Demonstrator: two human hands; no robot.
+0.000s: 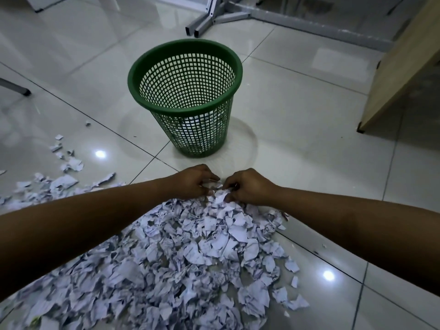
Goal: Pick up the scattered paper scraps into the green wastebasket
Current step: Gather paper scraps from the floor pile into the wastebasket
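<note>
A wide heap of white torn paper scraps (190, 253) covers the tiled floor in the lower half of the head view. At its far tip my left hand (190, 181) and my right hand (247, 186) meet, fingers curled down around a small bunch of scraps (220, 195) between them. The green mesh wastebasket (185, 65) stands upright just beyond my hands, some white paper showing through its lower wall. More loose scraps (69, 164) trail off to the left.
A wooden desk panel (402, 70) stands at the right. Grey metal frame legs (214, 17) lie behind the basket. A chair or table foot (23, 91) shows at the left edge. Glossy floor tiles (309, 129) surround the basket.
</note>
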